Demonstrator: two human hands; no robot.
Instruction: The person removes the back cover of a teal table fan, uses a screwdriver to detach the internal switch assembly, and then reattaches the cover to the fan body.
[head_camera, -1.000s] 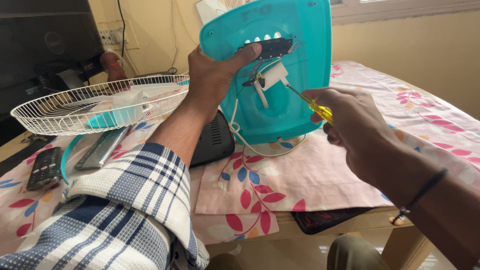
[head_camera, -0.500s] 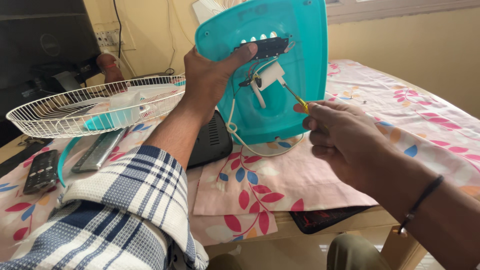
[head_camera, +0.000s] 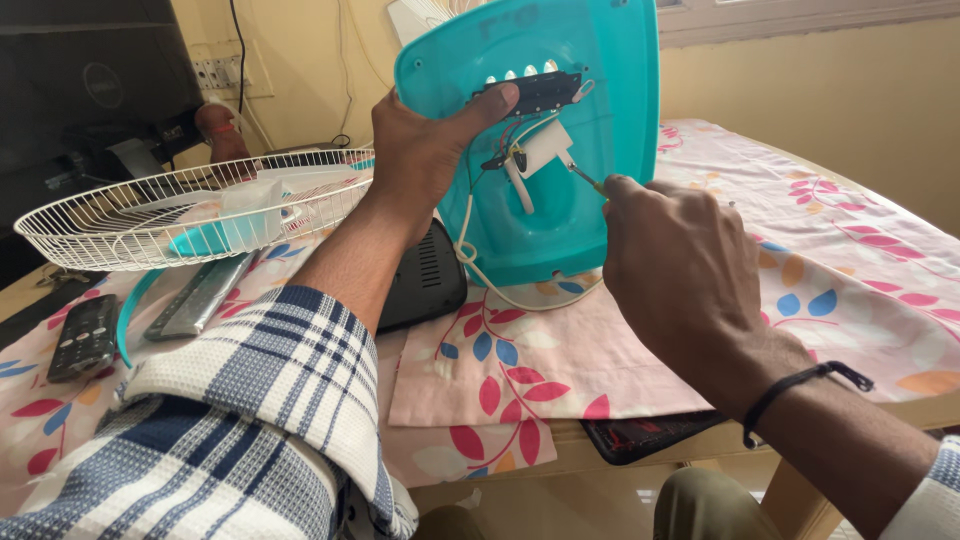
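A: What is on the table (head_camera: 900, 405)?

B: The biggest thing is the turquoise fan base (head_camera: 590, 190), standing on its edge on the flowered cloth (head_camera: 850, 270). Left of it lies the white wire guard (head_camera: 190, 205), already off the fan.

A: And the hands?

B: The left hand (head_camera: 425, 150) grips the base, the thumb on the black switch block (head_camera: 545, 90). The right hand (head_camera: 675, 260) is closed around a screwdriver (head_camera: 588, 180); its tip is at the white part (head_camera: 543, 150). I think the inside work is not finished.

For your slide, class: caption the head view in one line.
Left hand steadies an upturned teal fan base while the right hand works a screwdriver inside it.
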